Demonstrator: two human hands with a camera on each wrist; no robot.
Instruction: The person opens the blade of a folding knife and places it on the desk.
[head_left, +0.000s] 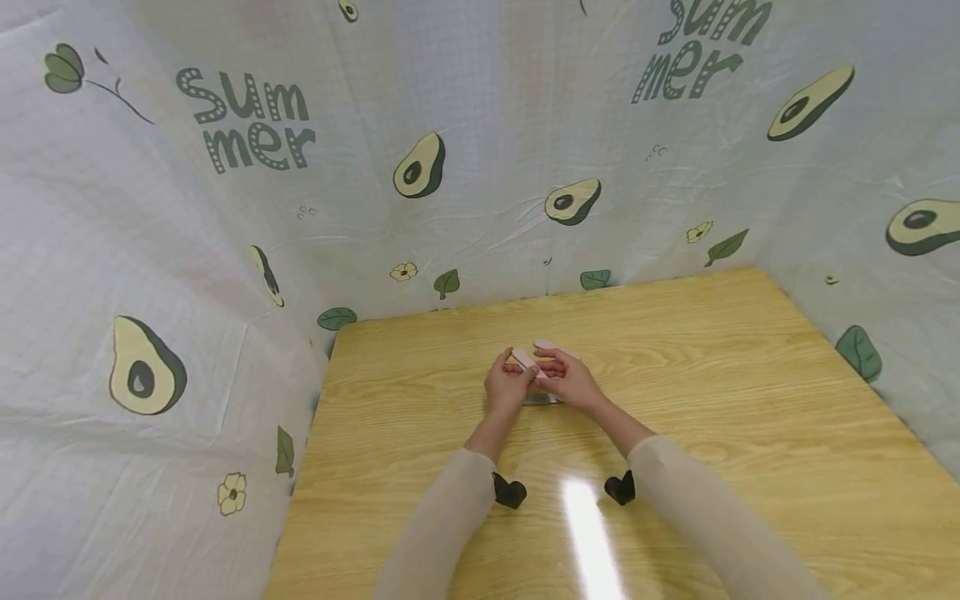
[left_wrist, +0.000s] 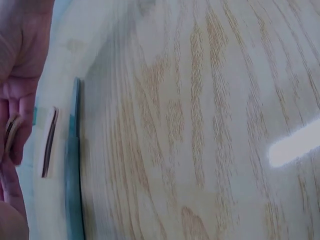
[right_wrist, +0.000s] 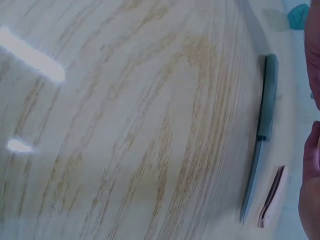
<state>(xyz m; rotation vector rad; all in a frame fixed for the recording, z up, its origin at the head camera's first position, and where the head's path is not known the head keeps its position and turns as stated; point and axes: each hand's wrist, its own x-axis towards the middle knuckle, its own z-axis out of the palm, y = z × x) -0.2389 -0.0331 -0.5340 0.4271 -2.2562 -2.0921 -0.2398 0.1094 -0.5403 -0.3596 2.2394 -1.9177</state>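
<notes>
Both hands meet over the table, at a short flat pink strip (head_left: 522, 358) with a rounded end. My left hand (head_left: 504, 385) pinches it with thumb and fingers. The curled fingers of my right hand (head_left: 567, 381) grip its lower end, partly hidden there. In the left wrist view the held strip (left_wrist: 12, 135) shows a dark line along its edge. A second pink strip (head_left: 543, 343), dark along one side, lies just beyond the right hand, which partly covers it. Below the hands lies a knife (head_left: 540, 399); its green-grey handle (right_wrist: 268, 97) shows in the right wrist view.
The wood-grain table (head_left: 420, 400) reflects a bright streak of light near the front. A white cloth (head_left: 480, 233) printed with avocados, leaves and lettering hangs behind and at both sides. Dark pieces (head_left: 510, 492) sit at the wrists by the light sleeves.
</notes>
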